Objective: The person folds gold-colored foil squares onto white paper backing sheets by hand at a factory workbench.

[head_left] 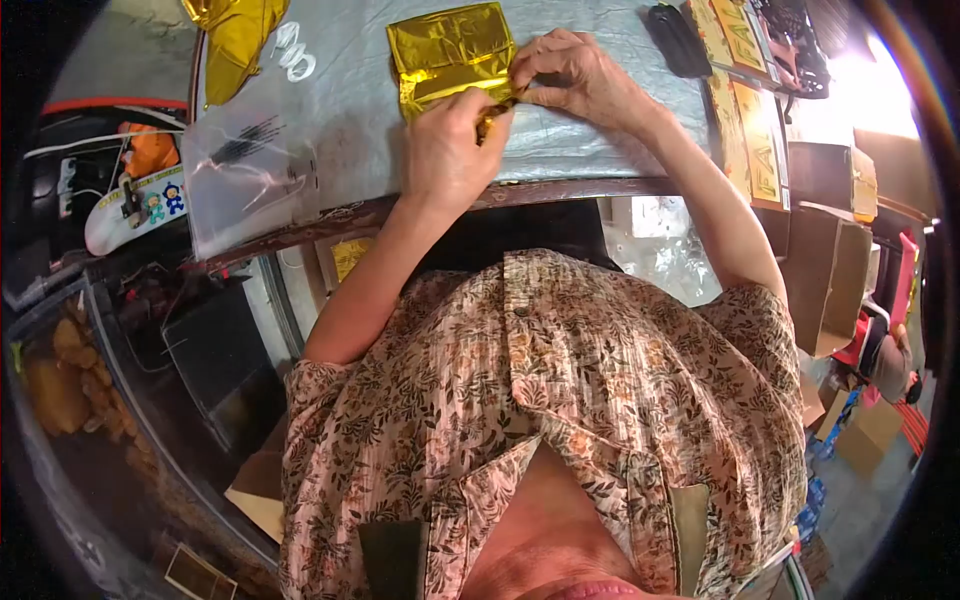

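A shiny gold foil piece (452,48), creased across its width, lies on the silver-grey covered table (350,110). At its lower edge, my left hand (450,145) has its fingers curled round a gathered part of the foil. My right hand (585,80) is at the foil's lower right corner, thumb and fingertips pinched close to the left fingers. A small dark strip shows between the two hands; what it is cannot be made out.
More gold foil (232,50) and white rings (292,55) lie at the upper left, above a clear plastic bag (245,175) with thin black pieces. A black pouch (678,42) and printed boxes (748,140) line the right side. A person (885,355) is at far right.
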Demonstrator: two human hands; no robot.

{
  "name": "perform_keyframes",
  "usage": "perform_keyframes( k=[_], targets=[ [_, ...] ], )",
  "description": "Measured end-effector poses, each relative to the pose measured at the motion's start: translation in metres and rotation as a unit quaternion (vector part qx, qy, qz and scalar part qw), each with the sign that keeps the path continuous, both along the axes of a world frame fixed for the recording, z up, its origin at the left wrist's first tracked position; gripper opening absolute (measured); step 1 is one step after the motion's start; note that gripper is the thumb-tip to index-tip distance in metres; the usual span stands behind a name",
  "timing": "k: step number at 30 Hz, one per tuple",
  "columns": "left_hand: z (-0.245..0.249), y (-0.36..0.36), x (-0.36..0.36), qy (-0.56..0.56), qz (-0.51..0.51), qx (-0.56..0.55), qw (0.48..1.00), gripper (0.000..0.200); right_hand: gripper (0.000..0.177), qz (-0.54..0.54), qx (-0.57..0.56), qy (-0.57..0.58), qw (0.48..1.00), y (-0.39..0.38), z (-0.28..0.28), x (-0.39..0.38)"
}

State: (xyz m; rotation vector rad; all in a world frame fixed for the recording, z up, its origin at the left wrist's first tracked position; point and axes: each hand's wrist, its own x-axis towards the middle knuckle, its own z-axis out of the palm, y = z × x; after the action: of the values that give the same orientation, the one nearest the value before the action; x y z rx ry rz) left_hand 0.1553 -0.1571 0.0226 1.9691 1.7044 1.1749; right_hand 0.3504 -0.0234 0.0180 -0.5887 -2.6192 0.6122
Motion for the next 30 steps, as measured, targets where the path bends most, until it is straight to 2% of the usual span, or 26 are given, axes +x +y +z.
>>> perform_keyframes(
  k=[2,4,8,13,16,18,19,21,22,28,30],
  targets=[
    [0.005,-0.002,-0.003,-0.035,0.043,-0.048,0.997,0.021,0.020,0.003,-0.043,0.020,0.999,0.003,-0.005,0.000],
    [0.003,-0.001,-0.006,-0.017,0.049,-0.055,0.997,0.024,0.021,0.007,-0.097,0.052,0.994,0.007,-0.010,-0.001],
    [0.002,0.003,-0.008,-0.040,0.067,-0.112,0.991,0.026,0.022,0.016,-0.109,0.070,0.991,0.009,-0.014,-0.002],
    [0.004,0.004,-0.005,-0.077,0.054,-0.104,0.990,0.029,0.018,0.014,-0.021,0.059,0.998,0.009,-0.012,-0.003],
    [0.010,0.005,-0.001,-0.051,0.067,-0.082,0.993,0.027,0.017,0.017,-0.036,0.031,0.999,0.011,-0.008,-0.004],
    [0.012,0.006,-0.001,-0.040,0.090,-0.163,0.982,0.026,0.020,0.024,-0.049,0.022,0.998,0.014,-0.010,-0.004],
    [0.007,0.007,-0.002,-0.041,0.091,-0.162,0.982,0.026,0.023,0.030,-0.061,0.014,0.998,0.016,-0.011,-0.004],
    [-0.006,0.011,-0.008,-0.029,0.075,-0.024,0.996,0.029,0.021,0.029,-0.086,0.029,0.995,0.017,-0.011,-0.003],
    [-0.009,0.012,-0.010,-0.030,0.078,-0.024,0.996,0.029,0.018,0.027,-0.111,0.044,0.992,0.017,-0.011,-0.004],
    [-0.010,0.017,-0.016,-0.003,0.061,-0.104,0.993,0.032,0.019,0.011,-0.033,0.067,0.997,0.014,-0.019,-0.006],
    [-0.008,0.018,-0.017,-0.016,0.055,-0.126,0.990,0.030,0.019,0.011,-0.044,0.076,0.996,0.013,-0.015,-0.008]
  ],
)
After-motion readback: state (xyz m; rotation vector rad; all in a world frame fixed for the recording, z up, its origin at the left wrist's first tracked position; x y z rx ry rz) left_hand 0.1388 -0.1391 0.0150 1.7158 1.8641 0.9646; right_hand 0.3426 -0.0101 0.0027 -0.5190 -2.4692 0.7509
